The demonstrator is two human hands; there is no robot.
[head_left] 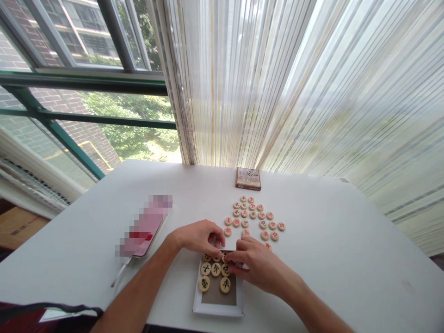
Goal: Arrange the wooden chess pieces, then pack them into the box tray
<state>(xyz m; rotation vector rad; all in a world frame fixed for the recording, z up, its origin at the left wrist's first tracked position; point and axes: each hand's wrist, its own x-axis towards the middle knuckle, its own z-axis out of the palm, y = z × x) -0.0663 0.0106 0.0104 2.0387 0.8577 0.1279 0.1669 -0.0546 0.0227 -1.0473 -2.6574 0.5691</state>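
A shallow white tray (218, 309) with a brown floor lies near the table's front edge. Several round wooden discs with black characters (215, 269) lie in its far half. My left hand (199, 237) curls over the tray's far left corner, its fingertips pinched at a disc there. My right hand (256, 263) reaches in from the right, with fingers closed on a disc at the tray's far right. Beyond the hands, several loose discs with red characters (255, 217) are spread over the white table (329, 259).
A small brown box (248, 178) stands at the table's far edge, by the striped curtain (294, 83). A pink, blurred phone (145, 226) with a cable lies to the left. A window with green frames fills the left side.
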